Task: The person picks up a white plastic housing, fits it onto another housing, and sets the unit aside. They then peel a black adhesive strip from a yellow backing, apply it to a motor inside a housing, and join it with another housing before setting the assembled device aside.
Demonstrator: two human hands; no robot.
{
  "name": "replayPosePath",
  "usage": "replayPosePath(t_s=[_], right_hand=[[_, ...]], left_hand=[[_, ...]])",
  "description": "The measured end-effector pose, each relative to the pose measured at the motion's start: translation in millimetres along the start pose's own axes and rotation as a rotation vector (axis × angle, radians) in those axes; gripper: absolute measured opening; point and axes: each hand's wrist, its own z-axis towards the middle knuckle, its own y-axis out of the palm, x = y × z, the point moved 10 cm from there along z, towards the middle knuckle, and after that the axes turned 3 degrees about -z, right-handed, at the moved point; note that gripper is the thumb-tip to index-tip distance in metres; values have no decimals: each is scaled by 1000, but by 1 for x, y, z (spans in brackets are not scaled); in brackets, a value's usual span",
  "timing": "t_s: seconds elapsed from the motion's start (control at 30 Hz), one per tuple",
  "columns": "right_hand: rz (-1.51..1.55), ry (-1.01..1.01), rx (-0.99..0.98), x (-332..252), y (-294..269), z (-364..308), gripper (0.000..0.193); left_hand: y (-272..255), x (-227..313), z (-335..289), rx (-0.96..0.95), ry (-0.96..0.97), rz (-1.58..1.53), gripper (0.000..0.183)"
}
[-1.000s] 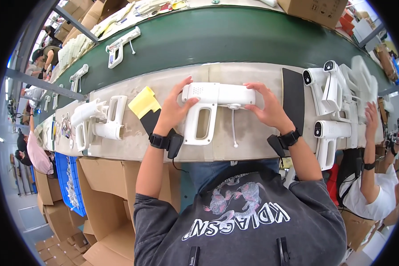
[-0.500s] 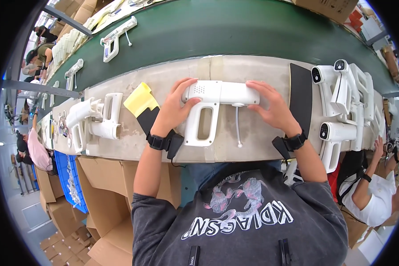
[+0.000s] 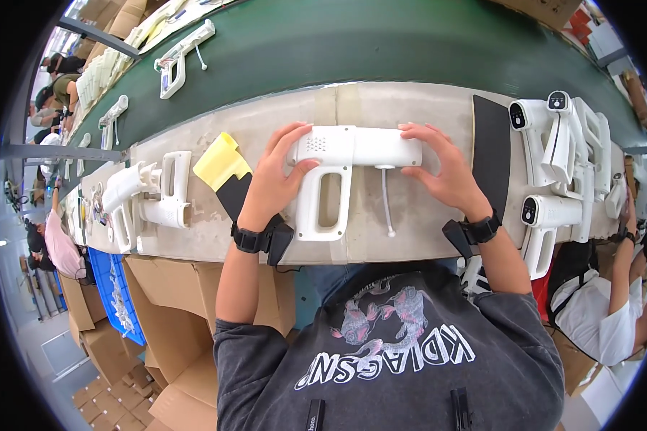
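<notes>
A white plastic spray gun [image 3: 370, 146] lies on its side on the worktable in front of me, its loop-shaped grip toward me. From the underside of its barrel a thin tube [image 3: 387, 205] with a small round end hangs toward the table's near edge. My left hand [image 3: 273, 172] is closed around the vented rear end, thumb near the top of the grip. At the barrel's other end, my right hand [image 3: 447, 172] pinches it between fingers above and thumb below. A yellow cloth [image 3: 221, 162] and a black pad [image 3: 235, 197] lie left of my left hand.
White shell parts [image 3: 167, 187] lie on the left. Finished-looking spray guns [image 3: 550, 158] are piled right, beyond a black mat [image 3: 491, 144]. A green conveyor belt [image 3: 323, 54] carries an opened gun [image 3: 183, 61]. Cardboard boxes [image 3: 172, 287] and a blue crate [image 3: 115, 291] stand below; a co-worker [image 3: 597, 309] sits right.
Both hands keep their hold on the spray gun, which has barely shifted. The hanging tube's end has swung slightly. At the right, the co-worker's arm has moved.
</notes>
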Motion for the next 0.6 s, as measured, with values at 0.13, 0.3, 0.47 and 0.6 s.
replayPosePath(t_s=[0.13, 0.3, 0.47, 0.6], right_hand=[[-25, -26, 9, -2, 0, 0, 60], [14, -19, -9, -5, -5, 4, 60], [8, -13, -21, -3, -5, 7, 60], [-58, -36, -45, 4, 6, 6, 63]], left_hand=[[0, 3, -2, 25, 44, 50, 50], [-6, 12, -6, 45, -8, 29, 51], [-5, 7, -4, 47, -23, 3, 52], [4, -5, -7, 44, -11, 24, 51]])
